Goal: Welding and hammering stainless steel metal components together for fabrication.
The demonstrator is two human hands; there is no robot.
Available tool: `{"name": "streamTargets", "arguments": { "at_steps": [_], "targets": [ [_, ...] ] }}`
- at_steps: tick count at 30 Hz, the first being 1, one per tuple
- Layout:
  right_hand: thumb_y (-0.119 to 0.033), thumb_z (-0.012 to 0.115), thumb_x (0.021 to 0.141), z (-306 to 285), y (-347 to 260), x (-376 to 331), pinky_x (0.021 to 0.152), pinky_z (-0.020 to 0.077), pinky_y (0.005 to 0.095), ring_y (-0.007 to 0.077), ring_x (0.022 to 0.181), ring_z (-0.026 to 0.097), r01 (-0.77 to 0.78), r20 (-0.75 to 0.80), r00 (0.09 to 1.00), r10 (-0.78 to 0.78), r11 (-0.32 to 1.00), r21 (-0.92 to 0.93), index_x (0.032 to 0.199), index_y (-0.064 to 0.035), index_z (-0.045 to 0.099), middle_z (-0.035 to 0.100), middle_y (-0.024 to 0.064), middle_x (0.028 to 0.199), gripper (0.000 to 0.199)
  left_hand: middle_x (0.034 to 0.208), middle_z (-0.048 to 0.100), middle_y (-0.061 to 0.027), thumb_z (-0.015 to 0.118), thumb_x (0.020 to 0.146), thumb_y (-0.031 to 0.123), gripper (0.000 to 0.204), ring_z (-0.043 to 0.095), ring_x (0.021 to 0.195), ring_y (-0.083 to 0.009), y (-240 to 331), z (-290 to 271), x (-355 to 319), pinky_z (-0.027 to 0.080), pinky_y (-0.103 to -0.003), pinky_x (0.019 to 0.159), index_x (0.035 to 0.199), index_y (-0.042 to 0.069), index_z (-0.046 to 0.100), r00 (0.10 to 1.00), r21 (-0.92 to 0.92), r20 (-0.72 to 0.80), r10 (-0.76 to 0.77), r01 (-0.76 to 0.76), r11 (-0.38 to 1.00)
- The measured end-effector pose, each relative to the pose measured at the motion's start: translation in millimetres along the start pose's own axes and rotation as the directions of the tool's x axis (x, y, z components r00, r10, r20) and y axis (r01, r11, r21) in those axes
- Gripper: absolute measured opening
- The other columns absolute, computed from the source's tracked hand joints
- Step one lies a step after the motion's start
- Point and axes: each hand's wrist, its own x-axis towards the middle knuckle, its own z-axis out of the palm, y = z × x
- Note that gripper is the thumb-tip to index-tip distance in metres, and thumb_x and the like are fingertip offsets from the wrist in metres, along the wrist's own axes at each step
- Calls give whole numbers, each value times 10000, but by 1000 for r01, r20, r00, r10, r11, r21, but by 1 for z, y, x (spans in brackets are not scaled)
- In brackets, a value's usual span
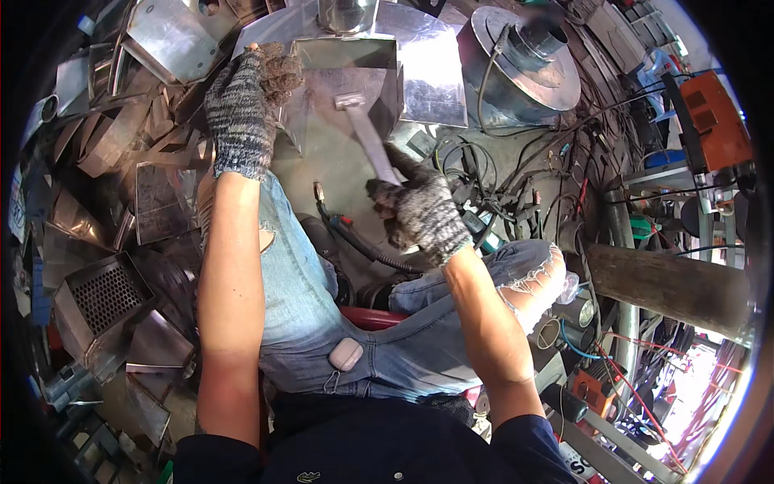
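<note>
Gloves (439, 226) of coarse, mottled grey knit cover both hands. The right hand (415, 202) has its fingers closed around the flat bar handle of a metal hammer (372, 145), blurred, its blunt crosswise head tilted to the far left, in front of an open sheet-metal box (347, 58). The left hand (240, 113) is at the box's left side, fingers bent beside frayed brown fibres; whether they grip its edge I cannot tell. To the box's right shines a smooth, mirror-like panel (433, 85); farther right sits a dull, round metal drum (524, 77). Angular scrap (165, 202) heaps up left.
</note>
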Motion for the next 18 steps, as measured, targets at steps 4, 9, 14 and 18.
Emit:
{"name": "streamTargets", "arguments": {
  "at_steps": [4,9,14,18],
  "targets": [
    [-92,701,919,-26,33,3,552,522,280,119,611,633,103,-125,985,-120,986,-134,1572,-107,410,737,91,846,715,1118,742,-125,584,1060,309,370,730,936,-241,-5,6,1,583,-349,810,1244,-1,665,996,100,30,83,-86,991],
    [-74,745,907,-33,23,-23,521,466,274,78,610,556,229,59,973,-222,956,-183,1520,-51,482,671,40,810,668,1121,745,-133,569,1064,310,383,733,935,-241,-15,-3,10,583,-339,816,1240,-15,670,989,121,83,120,-129,984],
    [-106,735,904,-53,13,-23,642,531,266,138,698,664,33,-72,997,-42,992,-126,1526,-83,482,725,90,846,671,1086,748,-137,566,1061,315,394,727,927,-231,-22,1,9,583,-334,811,1225,-27,674,978,197,136,155,-180,964],
    [-319,757,871,-51,21,-35,908,540,356,261,1018,731,143,224,972,-74,940,-310,1458,-16,539,749,228,1103,696,1072,746,-146,576,1053,312,390,727,908,-232,-4,20,-12,585,-330,802,1198,-35,679,999,-7,19,-46,46,999]
  ]
}}
